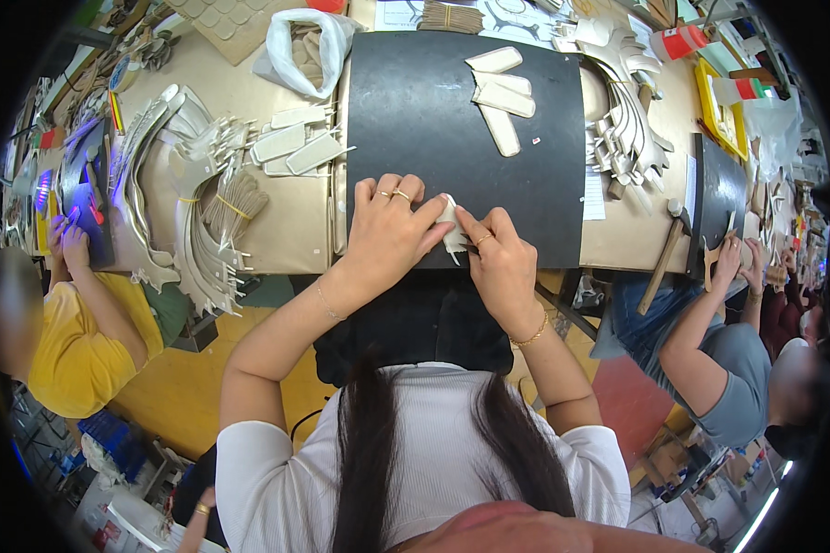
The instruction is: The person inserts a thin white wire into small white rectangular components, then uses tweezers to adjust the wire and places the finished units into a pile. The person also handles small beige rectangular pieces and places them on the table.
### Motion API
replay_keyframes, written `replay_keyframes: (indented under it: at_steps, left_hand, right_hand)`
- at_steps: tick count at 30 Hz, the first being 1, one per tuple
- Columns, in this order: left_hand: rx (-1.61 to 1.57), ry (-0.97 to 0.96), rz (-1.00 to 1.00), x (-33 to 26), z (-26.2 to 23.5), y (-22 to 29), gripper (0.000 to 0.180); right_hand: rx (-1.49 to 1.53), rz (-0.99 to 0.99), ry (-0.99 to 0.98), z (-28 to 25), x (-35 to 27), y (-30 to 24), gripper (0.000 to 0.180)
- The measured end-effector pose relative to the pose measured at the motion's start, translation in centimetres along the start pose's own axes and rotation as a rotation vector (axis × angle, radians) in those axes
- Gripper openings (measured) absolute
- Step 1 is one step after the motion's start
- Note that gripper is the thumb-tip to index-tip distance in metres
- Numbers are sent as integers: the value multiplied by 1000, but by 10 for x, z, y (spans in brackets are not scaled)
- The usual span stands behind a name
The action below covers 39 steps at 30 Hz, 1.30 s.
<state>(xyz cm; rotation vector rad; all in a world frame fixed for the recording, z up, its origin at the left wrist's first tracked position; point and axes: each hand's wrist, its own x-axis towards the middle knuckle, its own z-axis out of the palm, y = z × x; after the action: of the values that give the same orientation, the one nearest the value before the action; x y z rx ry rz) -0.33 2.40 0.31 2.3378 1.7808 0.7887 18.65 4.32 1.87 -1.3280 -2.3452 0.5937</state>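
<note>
- Piece of flat, cream, leather-like material [454,240]: at near edge of black rectangular mat [415,106].
- Left hand [384,224], right hand [505,257]: fingers pinching it from opposite sides.
- Sound technique, presumably: even pressure, edges aligned.

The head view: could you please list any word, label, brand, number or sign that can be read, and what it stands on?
None can be read.
Printed sheets behind the black mat: too small and blurred.
Paper right of the mat: too small.
Small scrap on the mat: too small to tell.
</note>
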Motion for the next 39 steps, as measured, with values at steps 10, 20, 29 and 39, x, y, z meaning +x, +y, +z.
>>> replay_keyframes:
  at_steps: [10,20,29,39]
  left_hand:
    - [-13,-42,45,1,-3,-9,37]
    - [80,-29,-46,-1,-12,-14,35]
    - [87,-38,-40,0,-11,-15,35]
    - [92,-49,-46,1,-12,-14,33]
  right_hand:
    - [-147,-94,-13,1,5,-3,45]
    - [10,-167,23,-4,5,8,36]
    - [-21,-142,9,-7,-8,10,35]
    - [-97,-98,-63,-12,-11,7,37]
